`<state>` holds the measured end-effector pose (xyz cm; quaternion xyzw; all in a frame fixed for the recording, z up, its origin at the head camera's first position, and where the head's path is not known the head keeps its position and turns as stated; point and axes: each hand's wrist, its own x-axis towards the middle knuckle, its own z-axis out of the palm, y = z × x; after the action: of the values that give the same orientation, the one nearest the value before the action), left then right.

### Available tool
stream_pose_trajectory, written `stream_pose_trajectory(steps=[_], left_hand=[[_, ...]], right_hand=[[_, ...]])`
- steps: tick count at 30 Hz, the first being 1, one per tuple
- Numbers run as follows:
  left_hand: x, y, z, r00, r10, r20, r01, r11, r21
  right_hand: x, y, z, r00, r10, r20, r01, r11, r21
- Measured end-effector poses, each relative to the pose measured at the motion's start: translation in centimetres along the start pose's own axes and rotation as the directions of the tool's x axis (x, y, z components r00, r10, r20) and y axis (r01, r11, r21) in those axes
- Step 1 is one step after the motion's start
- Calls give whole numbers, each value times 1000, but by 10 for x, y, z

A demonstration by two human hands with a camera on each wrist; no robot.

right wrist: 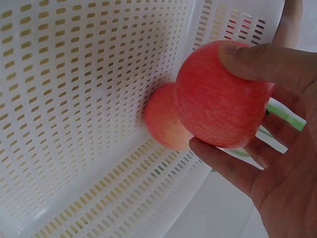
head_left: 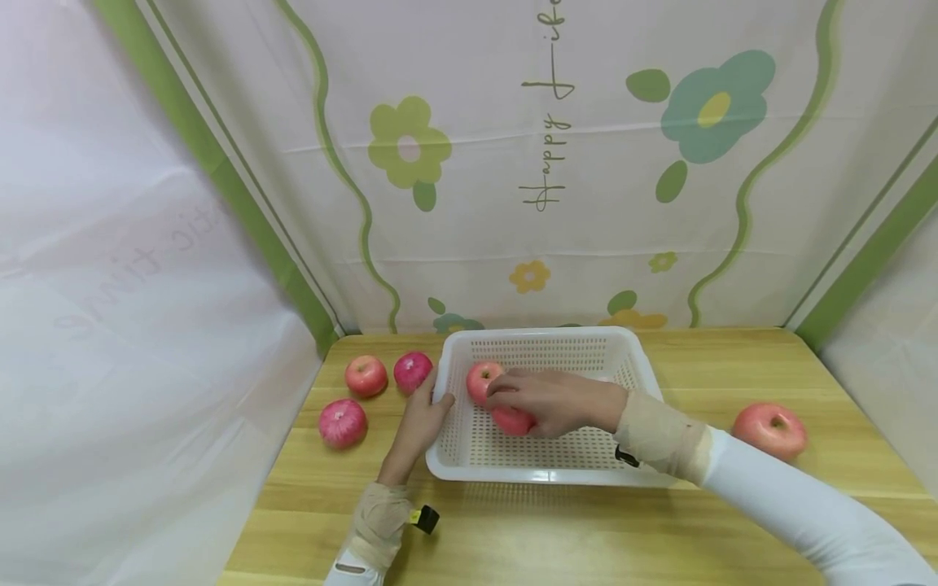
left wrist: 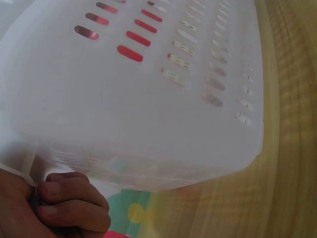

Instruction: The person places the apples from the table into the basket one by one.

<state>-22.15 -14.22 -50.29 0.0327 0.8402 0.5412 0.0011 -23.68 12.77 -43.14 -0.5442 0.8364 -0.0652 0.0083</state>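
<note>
My right hand (head_left: 560,400) is inside the white plastic basket (head_left: 506,474) and grips a red apple (right wrist: 223,99), thumb on one side and fingers on the other. Beside it in the basket's left part lies another apple (head_left: 481,380), partly behind the held one in the right wrist view. At the basket's left end my left hand (head_left: 422,419) holds the rim, and the left wrist view shows its fingers (left wrist: 74,198) curled there. Red shows through the slots of the basket wall in that view.
Left of the basket sit a pink apple (head_left: 365,376) and two darker pink, pale-streaked round fruits, one nearer (head_left: 342,423) and one by my left hand (head_left: 412,372). A larger apple (head_left: 769,431) lies at the right on the wooden table (head_left: 557,537). A printed curtain (head_left: 476,244) hangs behind.
</note>
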Motion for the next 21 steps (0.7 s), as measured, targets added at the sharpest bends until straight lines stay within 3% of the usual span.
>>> stream_pose_trajectory(steps=[21], left_hand=[[0,-1,1,1000,23,-12,-22,999,28]], right_hand=[[17,-9,11,997,-29,75,31,999,-18]])
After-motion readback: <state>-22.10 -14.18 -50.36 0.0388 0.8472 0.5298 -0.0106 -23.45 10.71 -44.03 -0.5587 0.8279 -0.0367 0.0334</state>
